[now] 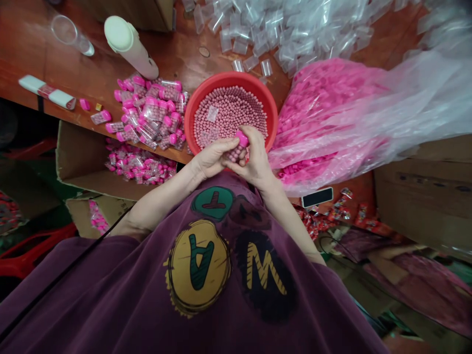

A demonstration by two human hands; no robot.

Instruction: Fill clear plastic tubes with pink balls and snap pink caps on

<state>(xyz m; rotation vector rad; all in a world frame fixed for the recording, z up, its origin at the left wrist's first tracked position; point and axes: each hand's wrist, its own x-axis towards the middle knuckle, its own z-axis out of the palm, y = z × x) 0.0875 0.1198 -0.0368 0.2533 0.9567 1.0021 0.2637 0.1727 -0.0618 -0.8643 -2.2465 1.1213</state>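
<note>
Between both hands, over the near rim of a red basin (190, 105), is a small clear bottle (233, 154) filled with pink balls, a bright pink cap (242, 138) on its top. My left hand (216, 156) is closed, its thumb against the cap side. Fingers of my right hand (257, 156) curl round the bottle and cap from the other side. Whether the cap is fully seated cannot be seen. Pink balls (239, 105) fill the basin, with a small clear container (212, 113) lying on them.
Left of the basin is a heap of capped bottles (151, 110), above a cardboard box (79, 155) holding more. A white tumbler (129, 44) stands behind. Rightward lies a plastic bag of pink caps (324, 108); clear empty containers (265, 29) are piled at the back. A phone (317, 197) lies near the edge.
</note>
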